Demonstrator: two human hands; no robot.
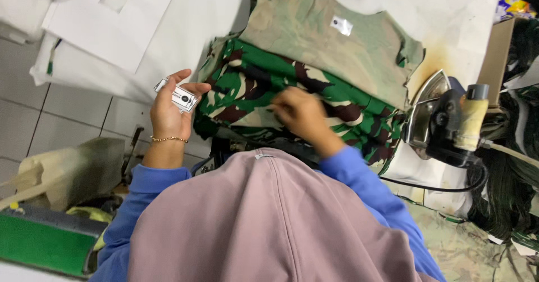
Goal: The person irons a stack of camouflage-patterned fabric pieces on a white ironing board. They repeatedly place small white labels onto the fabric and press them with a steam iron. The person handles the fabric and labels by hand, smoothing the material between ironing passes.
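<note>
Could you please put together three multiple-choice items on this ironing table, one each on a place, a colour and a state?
1. Where does the iron stand?
A. To the right of the camouflage fabric
B. On the floor
C. In the left hand

2. What colour are the sleeves?
A. Red
B. Blue
C. Yellow

3. What is the left hand doing?
A. Lying flat and empty
B. Gripping the iron
C. Holding small white labels

Answers: 1 A, the iron sits on the table's right side beside the fabric; 2 B, both forearms wear blue; 3 C, its fingers close on the labels while the right hand presses on the fabric.
</note>
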